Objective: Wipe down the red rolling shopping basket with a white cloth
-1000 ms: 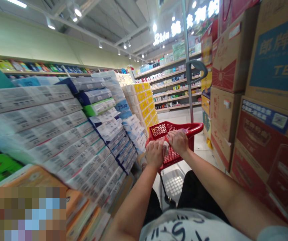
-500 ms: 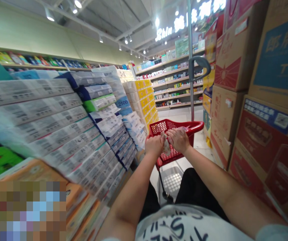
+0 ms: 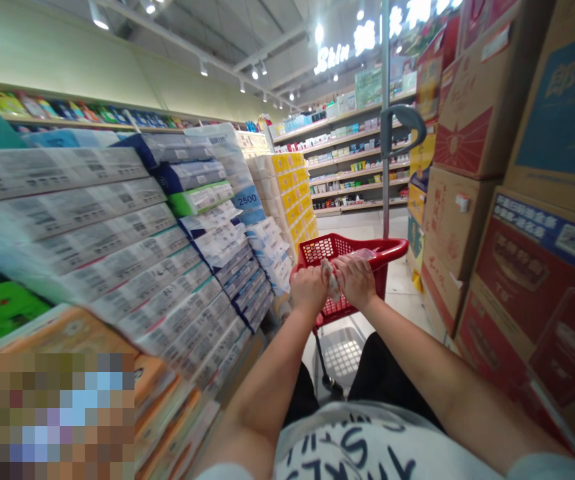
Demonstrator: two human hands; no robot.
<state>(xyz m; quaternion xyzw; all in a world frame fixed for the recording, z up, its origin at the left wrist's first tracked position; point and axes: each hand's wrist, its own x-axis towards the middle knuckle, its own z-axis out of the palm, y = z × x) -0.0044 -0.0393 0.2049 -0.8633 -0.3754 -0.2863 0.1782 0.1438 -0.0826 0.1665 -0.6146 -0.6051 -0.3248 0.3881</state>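
Both hands are closed on the near side of a red shopping cart (image 3: 391, 249) with a lattice basket. My left hand (image 3: 309, 291) has its fingers wrapped over the left part of the handle, which the hand mostly hides. Close beside it, my right hand (image 3: 355, 282) grips further right with its knuckles up. Between the two hands hangs a pale, crumpled, patterned thing (image 3: 332, 280), perhaps cloth; which hand holds it, I cannot tell. Just beyond my right fingers lies something pinkish and shiny (image 3: 363, 254) at the basket's rim.
Stacked tissue packs (image 3: 117, 220) line the aisle's left side, with yellow-and-white packs (image 3: 290, 193) further on. Cardboard cartons (image 3: 460, 227) stand piled on the right. A metal pole (image 3: 385, 193) with a grey hook rises beyond the cart. Stocked shelves (image 3: 347, 167) cross the far end.
The view has shifted slightly, and the cartons on the right look a little nearer the edge. Both hands keep their hold on the cart.
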